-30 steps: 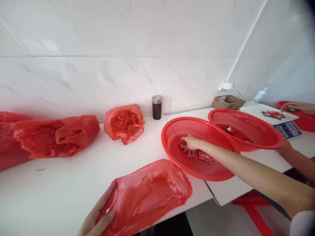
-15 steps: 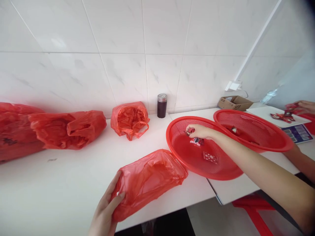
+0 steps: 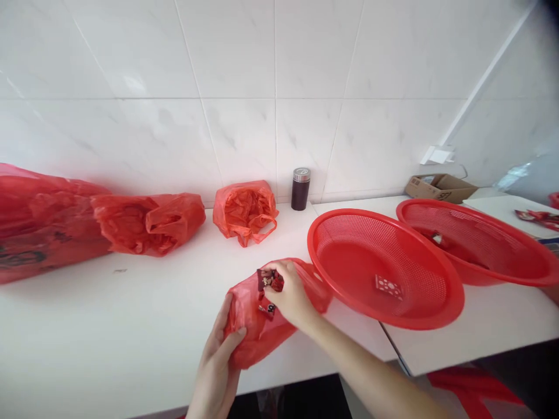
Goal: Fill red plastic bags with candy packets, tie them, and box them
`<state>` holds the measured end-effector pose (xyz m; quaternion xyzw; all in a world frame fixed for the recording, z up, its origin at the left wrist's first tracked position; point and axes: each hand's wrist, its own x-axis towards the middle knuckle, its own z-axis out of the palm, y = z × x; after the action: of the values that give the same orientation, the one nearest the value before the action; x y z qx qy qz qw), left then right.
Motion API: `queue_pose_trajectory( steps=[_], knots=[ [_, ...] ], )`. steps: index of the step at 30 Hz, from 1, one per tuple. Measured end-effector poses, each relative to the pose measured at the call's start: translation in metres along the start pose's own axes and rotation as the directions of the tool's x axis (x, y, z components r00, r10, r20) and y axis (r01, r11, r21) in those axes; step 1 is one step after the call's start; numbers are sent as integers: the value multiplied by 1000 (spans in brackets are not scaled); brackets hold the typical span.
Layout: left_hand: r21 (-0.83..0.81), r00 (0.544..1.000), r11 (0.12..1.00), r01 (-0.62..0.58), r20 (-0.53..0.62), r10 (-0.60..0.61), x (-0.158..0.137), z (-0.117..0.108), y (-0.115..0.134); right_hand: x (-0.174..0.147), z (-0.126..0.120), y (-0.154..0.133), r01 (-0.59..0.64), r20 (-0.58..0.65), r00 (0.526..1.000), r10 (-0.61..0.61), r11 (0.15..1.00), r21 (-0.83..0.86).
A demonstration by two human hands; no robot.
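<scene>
My left hand [image 3: 220, 355] grips the near left edge of a thin red plastic bag [image 3: 257, 343], thumb on top and fingers behind. The bag lies on its side on the white table, its mouth held apart. Over that mouth, my right hand [image 3: 286, 291] pinches several small dark-red wrapped packets [image 3: 269, 282] with printed lettering. To the right stands a red perforated plastic basket [image 3: 345, 250], tilted toward me, with a white dotted patch on its bottom. A second red basket [image 3: 493, 227] holds a few small packets.
Tied-up red bags [image 3: 148, 224] line the wall at left, beside another red bag [image 3: 244, 209] with loops. A dark lidded cup [image 3: 300, 189] stands near the wall. An open cardboard box [image 3: 439, 187] sits behind the baskets. More packets [image 3: 537, 218] lie at far right.
My right hand has moved left from inside the near basket to the bag's mouth, carrying the packets. My left hand keeps its hold. The view has swung left, and the other person's hand has left it.
</scene>
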<state>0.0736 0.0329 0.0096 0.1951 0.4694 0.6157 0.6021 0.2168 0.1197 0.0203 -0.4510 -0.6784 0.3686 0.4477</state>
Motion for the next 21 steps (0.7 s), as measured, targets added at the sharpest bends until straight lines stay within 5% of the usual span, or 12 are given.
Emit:
queue_pose_trajectory(
  steps=[2, 4, 6, 9, 12, 14, 16, 18, 19, 21],
  knots=[
    [91, 997, 992, -81, -9, 83, 7, -6, -6, -11, 25, 32, 171, -107, 978, -179, 982, -78],
    [296, 966, 925, -239, -23, 257, 15, -15, -9, -21, 38, 52, 351, -2, 935, -356, 924, -149],
    [560, 875, 714, -420, 40, 483, 20, -23, -10, -26, 40, 60, 444, 145, 896, -421, 868, -224],
    [777, 677, 292, -557, 221, 702, 18, -28, -4, -19, 36, 52, 440, 332, 885, -326, 819, -369],
    [793, 553, 106, -599, 315, 772, 7, -25, 5, 3, 34, 32, 296, 410, 910, -61, 789, -538],
    [780, 579, 164, -604, 288, 762, 0, -23, 12, 17, 30, 11, 162, 366, 925, 105, 763, -626],
    [759, 687, 356, -544, 160, 709, -3, -22, 18, 28, 18, -18, 145, 384, 909, 161, 741, -655],
    [700, 787, 559, -445, 6, 618, -4, -22, 23, 35, -8, -52, 243, 516, 845, 141, 758, -605],
    [667, 818, 624, -407, -38, 574, -4, -21, 26, 38, -27, -67, 282, 619, 775, 131, 804, -524],
    [621, 842, 674, -401, -41, 538, -5, -21, 29, 44, -71, -86, 240, 670, 733, 119, 876, -419]
  ],
)
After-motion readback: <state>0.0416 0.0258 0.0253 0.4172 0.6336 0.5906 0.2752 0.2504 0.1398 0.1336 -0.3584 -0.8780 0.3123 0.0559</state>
